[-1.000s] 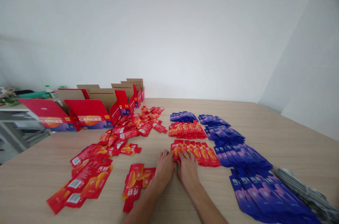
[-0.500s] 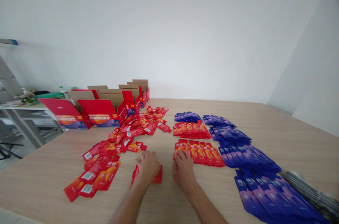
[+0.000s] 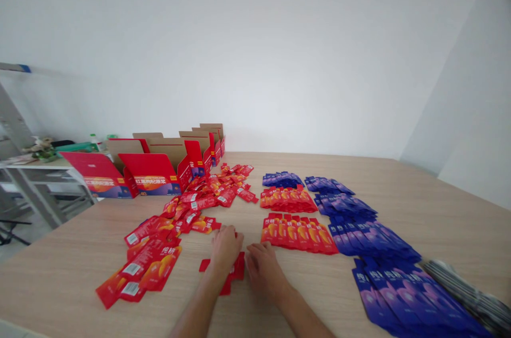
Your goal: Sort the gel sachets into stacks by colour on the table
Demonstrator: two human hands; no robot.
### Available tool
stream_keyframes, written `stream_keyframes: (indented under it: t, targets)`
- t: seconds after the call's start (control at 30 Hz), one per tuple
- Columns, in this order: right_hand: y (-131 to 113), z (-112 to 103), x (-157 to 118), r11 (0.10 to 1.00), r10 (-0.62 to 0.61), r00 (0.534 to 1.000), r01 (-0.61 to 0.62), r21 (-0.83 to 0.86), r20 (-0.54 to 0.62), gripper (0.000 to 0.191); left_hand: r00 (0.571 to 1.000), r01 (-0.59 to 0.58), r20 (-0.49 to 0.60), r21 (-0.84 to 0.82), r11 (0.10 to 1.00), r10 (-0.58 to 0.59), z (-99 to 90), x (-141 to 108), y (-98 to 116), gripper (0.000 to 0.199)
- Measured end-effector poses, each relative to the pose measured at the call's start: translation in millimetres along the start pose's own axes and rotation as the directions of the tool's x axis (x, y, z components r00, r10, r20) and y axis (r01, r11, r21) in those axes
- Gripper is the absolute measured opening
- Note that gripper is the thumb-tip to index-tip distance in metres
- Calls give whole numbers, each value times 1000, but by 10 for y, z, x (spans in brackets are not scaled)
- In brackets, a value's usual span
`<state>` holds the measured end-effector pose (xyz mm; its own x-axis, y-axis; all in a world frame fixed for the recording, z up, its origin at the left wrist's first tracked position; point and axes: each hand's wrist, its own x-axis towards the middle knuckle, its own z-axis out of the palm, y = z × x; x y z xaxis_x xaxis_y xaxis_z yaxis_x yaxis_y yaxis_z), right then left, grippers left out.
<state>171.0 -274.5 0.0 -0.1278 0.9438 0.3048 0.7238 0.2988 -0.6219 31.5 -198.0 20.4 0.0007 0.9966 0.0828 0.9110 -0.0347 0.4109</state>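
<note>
Several red sachets [image 3: 238,269] lie under and beside my left hand [image 3: 226,250], near the front middle of the table. My left hand's fingers are bent down over them and closed; what they pinch is hidden. Just to its right, my right hand [image 3: 265,269] rests low over the table with its fingers apart, close to the sachets' right edge, holding nothing visible. Beyond my right hand lies a neat overlapping row of red sachets [image 3: 298,233], with a second red row [image 3: 287,199] behind it.
Loose red sachets [image 3: 159,263] spread over the table's left side, before open red boxes [image 3: 154,173]. Overlapping blue sachets [image 3: 407,293] run along the right, beside a striped bundle [image 3: 471,290]. A side table [image 3: 48,165] stands far left.
My right hand has moved left and nearer, off the edge of the front red row, towards my left hand. The red sachets beneath my left hand have shifted and show more.
</note>
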Motion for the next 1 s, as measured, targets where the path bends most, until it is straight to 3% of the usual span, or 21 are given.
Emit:
stream_keyframes:
  t: [0.1,0.23,0.37,0.53,0.6,0.67,0.73,0.8,0.9,1.0]
  targets:
    - [34,27,25,991,25,1000,-23,131,-17,33,999,-49,5,-197,979,51,-11,99,62,23]
    - [152,91,58,958,121,990,-98,269,-73,35,999,39,32,-532,846,-26,121,218,86,24]
    - [304,85,106,892,299,939,-212,400,-170,42,995,99,62,-647,756,-78,234,240,84,32]
    - [426,-50,197,808,419,874,-236,539,-245,42,974,161,214,-882,444,72,158,156,55,37]
    - [439,-99,218,754,478,837,-235,614,-266,46,965,180,235,-914,365,114,135,132,30,42]
    - [428,-132,225,643,532,817,-217,734,-223,49,962,211,253,-928,306,104,152,124,2,45]
    - [405,-153,222,520,563,811,-195,832,-161,46,958,245,276,-928,280,78,200,131,-20,45]
    - [390,-169,220,450,579,803,-171,876,-140,42,951,270,301,-920,286,70,251,144,-30,44]
    - [418,-189,228,414,594,792,-154,897,-139,39,937,308,342,-904,295,70,289,157,-18,44]
    - [497,-198,246,439,619,764,-143,887,-183,38,921,337,374,-905,260,110,291,146,6,43]
